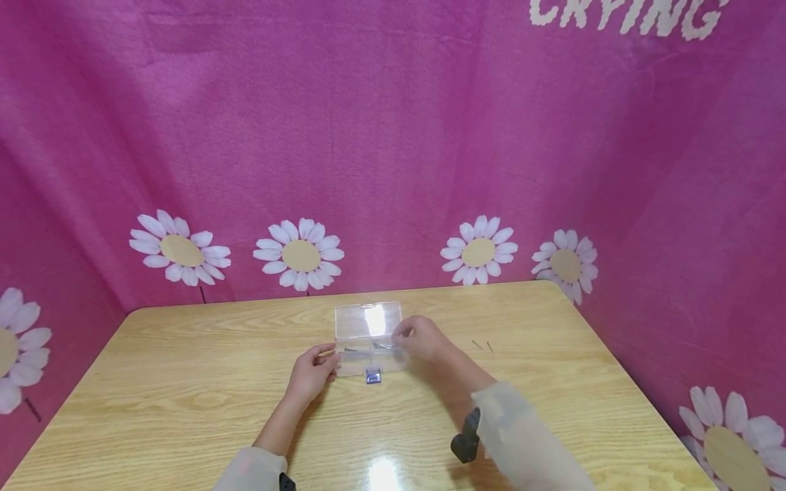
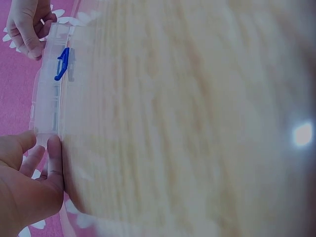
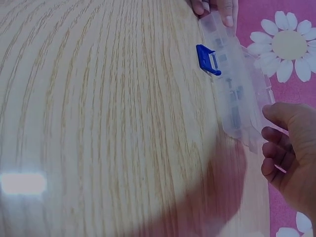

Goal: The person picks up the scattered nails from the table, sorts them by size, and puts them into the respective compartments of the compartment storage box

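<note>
A clear plastic compartment box point(image 1: 353, 367) with a blue latch point(image 1: 373, 376) lies on the table with its transparent lid point(image 1: 353, 322) raised at the back. Thin dark pieces point(image 1: 350, 350) show inside its compartments. My left hand point(image 1: 312, 372) holds the box's left end, thumb at the upper edge and fingers along the side. At the right end, my right hand point(image 1: 424, 337) has its thumb and curled fingers at the lid's edge. In the right wrist view the right thumb point(image 3: 279, 113) meets that clear edge, fingers bent below it.
Two thin, short dark pieces point(image 1: 482, 345) lie on the wood-grain table point(image 1: 184, 395) to the right of the box. A pink cloth with daisies point(image 1: 393, 170) hangs behind the table's back edge and along both sides.
</note>
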`<action>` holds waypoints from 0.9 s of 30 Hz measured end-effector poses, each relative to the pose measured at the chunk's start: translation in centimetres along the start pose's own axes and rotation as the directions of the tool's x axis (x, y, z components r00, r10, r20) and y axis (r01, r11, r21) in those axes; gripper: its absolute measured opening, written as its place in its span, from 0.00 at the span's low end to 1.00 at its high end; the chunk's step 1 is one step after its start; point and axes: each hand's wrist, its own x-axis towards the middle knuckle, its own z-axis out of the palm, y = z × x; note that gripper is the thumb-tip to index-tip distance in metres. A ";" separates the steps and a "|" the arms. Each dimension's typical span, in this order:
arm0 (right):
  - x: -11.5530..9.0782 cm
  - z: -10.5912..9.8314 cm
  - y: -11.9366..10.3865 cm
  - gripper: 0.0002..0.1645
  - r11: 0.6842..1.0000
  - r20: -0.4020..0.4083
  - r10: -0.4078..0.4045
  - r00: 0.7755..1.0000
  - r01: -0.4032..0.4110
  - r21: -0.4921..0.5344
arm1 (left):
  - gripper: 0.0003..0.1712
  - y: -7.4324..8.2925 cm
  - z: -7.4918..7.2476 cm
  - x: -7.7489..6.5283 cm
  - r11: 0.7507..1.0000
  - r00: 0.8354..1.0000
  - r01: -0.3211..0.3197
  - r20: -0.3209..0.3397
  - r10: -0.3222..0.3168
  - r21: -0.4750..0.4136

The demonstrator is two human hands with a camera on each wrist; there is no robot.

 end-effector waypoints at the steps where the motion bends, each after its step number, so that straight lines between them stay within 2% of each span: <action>1: 0.0 -0.1 0.0 0.05 1.000 0.000 -0.004 1.000 0.004 0.002 | 0.21 0.0 0.0 0.0 1.000 1.000 -0.001 -0.001 0.001 0.001; 3: -0.2 -0.3 0.1 0.05 0.999 0.007 0.011 1.000 -0.011 0.030 | 0.21 0.0 0.0 0.0 1.000 1.000 0.000 -0.002 0.000 0.002; 5: -0.3 -0.6 0.2 0.05 1.000 -0.001 0.006 1.000 -0.006 0.006 | 0.21 0.0 -0.1 -0.1 1.000 1.000 0.002 -0.003 -0.002 0.002; 8: -0.3 -1.2 0.6 0.05 0.998 -0.015 -0.020 1.000 0.019 -0.059 | 0.21 0.0 -0.1 -0.1 1.000 1.000 0.004 -0.001 -0.004 0.007; 12: -0.4 -2.6 1.0 0.04 0.977 -0.031 -0.084 0.996 0.076 -0.197 | 0.21 0.0 -0.1 -0.2 1.000 1.000 0.006 0.000 -0.006 0.007; 18: -1.2 -4.6 1.9 0.06 0.951 -0.004 -0.138 0.990 0.131 -0.280 | 0.21 0.0 -0.1 -0.1 1.000 1.000 0.011 -0.002 -0.011 -0.001; 27: -2.9 -6.6 3.7 0.06 0.930 0.024 -0.175 0.984 0.173 -0.325 | 0.21 0.1 0.0 -0.1 1.000 1.000 0.003 -0.004 -0.003 0.014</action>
